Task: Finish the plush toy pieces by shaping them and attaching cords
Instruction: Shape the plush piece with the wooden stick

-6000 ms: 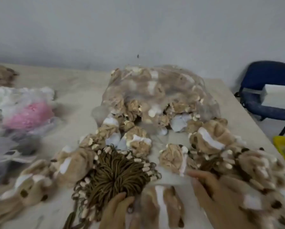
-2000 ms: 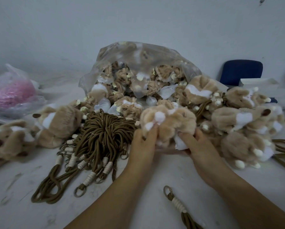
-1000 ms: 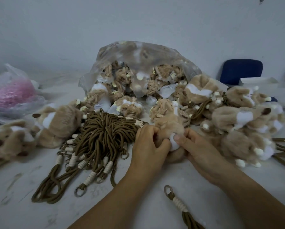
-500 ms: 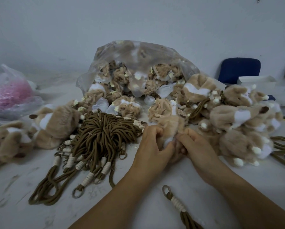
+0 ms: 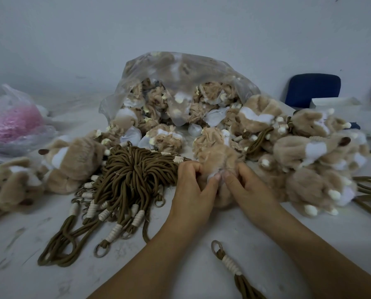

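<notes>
Head view, biggest first: beyond your grip sits the clear plastic bag point(image 5: 180, 67) of unfinished tan plush pieces, and right of your grip the heap of shaped tan-and-white plush toys point(image 5: 305, 152). Left of your grip lies the bundle of brown cords with cream wrappings and metal rings point(image 5: 135, 173). Your left hand point(image 5: 193, 190) and right hand point(image 5: 249, 190) both pinch the small tan fur plush piece point(image 5: 219, 158), thumbs meeting at a white patch. Two seconds ago you held it up and spread wide (now it is bunched tight, low on the grey table point(image 5: 29, 244)), so shaping looks under way, with no cord on it yet. The single brown cord point(image 5: 229, 264) nearer you is cut off by the frame, and your fingers hide the piece's underside.
</notes>
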`<state>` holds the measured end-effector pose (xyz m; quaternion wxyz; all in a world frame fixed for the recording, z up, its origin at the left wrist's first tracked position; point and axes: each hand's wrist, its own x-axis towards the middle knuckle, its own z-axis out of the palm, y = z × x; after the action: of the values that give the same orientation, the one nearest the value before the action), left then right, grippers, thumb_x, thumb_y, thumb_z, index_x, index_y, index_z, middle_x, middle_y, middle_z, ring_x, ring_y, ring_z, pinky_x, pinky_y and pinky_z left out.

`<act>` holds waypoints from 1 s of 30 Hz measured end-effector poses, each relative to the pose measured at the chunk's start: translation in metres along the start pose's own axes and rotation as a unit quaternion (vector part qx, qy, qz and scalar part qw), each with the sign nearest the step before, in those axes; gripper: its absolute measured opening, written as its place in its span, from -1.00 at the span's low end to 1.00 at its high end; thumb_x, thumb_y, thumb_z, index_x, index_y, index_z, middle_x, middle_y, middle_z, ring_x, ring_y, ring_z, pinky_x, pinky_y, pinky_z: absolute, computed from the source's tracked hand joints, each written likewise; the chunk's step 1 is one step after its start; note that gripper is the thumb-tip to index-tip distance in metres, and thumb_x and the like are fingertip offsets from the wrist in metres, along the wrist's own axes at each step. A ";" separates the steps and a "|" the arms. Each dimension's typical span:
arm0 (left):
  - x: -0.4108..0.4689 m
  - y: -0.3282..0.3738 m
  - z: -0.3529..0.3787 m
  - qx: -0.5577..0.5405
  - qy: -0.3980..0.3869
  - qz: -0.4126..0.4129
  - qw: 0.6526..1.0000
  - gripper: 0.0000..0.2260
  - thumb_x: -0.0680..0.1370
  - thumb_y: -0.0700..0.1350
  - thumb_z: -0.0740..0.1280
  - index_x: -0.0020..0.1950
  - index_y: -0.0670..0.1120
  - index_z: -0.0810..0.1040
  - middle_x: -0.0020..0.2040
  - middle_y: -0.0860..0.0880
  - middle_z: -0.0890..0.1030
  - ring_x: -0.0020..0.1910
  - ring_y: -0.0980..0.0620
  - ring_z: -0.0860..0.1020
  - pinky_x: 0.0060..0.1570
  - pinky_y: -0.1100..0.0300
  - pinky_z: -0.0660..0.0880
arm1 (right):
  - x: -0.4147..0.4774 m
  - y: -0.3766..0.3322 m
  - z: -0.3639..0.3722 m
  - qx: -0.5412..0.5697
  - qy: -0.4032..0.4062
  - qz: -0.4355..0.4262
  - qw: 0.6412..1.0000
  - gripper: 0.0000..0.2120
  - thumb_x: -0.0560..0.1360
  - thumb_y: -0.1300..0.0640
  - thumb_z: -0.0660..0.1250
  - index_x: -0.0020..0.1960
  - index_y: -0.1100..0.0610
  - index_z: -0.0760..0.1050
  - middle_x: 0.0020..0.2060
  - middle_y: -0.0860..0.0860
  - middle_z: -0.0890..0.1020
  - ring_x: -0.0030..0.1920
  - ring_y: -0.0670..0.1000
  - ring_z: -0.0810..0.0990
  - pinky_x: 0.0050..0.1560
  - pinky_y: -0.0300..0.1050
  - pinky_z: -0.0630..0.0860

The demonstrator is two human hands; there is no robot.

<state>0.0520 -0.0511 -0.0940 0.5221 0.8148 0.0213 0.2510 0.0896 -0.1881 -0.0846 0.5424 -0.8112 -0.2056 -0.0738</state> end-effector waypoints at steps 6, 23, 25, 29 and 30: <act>0.003 -0.005 0.000 -0.037 0.022 -0.046 0.998 -0.85 0.56 -0.01 0.36 -0.04 0.07 0.38 -0.01 0.04 0.49 -0.15 0.25 0.48 -0.25 0.42 0.40 | -0.005 -0.006 0.005 -0.081 0.001 -0.099 0.992 -0.68 0.51 0.10 0.28 -0.33 -0.02 0.22 -0.45 -0.23 0.44 -0.45 -0.19 0.36 -0.42 -0.35 0.30; 0.002 0.000 0.002 -0.108 -0.012 -0.058 0.992 -0.69 0.33 0.29 0.28 -0.18 0.07 0.44 -0.26 0.13 0.57 -0.29 0.19 0.52 -0.28 0.30 0.48 | -0.007 -0.002 0.008 -0.044 0.024 -0.035 0.998 -0.76 0.49 -0.13 0.29 -0.20 -0.02 0.33 -0.30 -0.09 0.53 -0.26 -0.20 0.50 -0.32 -0.40 0.37; 0.000 -0.001 0.004 -0.095 -0.046 -0.068 0.992 -0.64 0.29 0.34 0.28 -0.12 0.10 0.46 -0.20 0.09 0.59 -0.23 0.17 0.56 -0.25 0.21 0.51 | -0.005 -0.001 0.004 -0.034 0.038 -0.014 0.999 -0.75 0.51 -0.07 0.29 -0.22 0.03 0.32 -0.30 -0.04 0.52 -0.29 -0.13 0.49 -0.34 -0.37 0.36; -0.001 0.000 0.003 -0.100 -0.082 -0.052 0.990 -0.72 0.37 0.28 0.34 -0.05 0.16 0.47 -0.21 0.18 0.59 -0.26 0.31 0.56 -0.33 0.43 0.42 | -0.002 -0.001 0.002 0.010 0.053 0.009 0.998 -0.76 0.54 0.02 0.29 -0.26 0.01 0.32 -0.35 -0.10 0.52 -0.35 -0.25 0.48 -0.36 -0.42 0.36; 0.000 0.000 0.002 -0.099 -0.082 -0.051 0.990 -0.75 0.40 0.26 0.34 -0.06 0.16 0.47 -0.22 0.21 0.60 -0.25 0.32 0.55 -0.33 0.43 0.42 | -0.002 -0.001 0.002 0.021 0.053 0.010 0.998 -0.74 0.55 0.04 0.29 -0.27 0.00 0.31 -0.39 -0.14 0.52 -0.38 -0.28 0.47 -0.37 -0.44 0.36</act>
<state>0.0530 -0.0527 -0.0945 0.6120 0.7750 -0.0044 0.1575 0.0872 -0.1864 -0.0853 0.5701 -0.7966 -0.1699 -0.1074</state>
